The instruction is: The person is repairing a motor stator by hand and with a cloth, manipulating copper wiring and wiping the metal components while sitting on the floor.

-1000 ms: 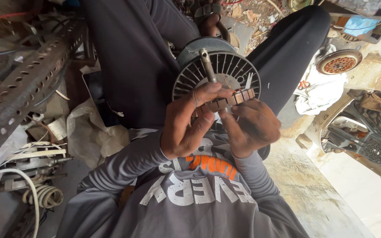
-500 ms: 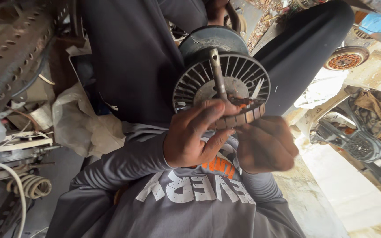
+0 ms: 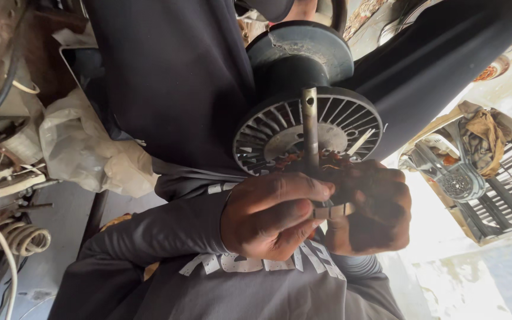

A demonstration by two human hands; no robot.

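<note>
Hands, left hand (image 3: 271, 216) and right hand (image 3: 371, 207), close tightly around the motor stator (image 3: 303, 133) edge.

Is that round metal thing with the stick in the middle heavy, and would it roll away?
Probably heavy for its size: the fan motor looks like solid ribbed metal with copper windings, and both the left hand and right hand grip it. Likely stiff, not floppy. Being round, it might roll if set on its rim.
</note>
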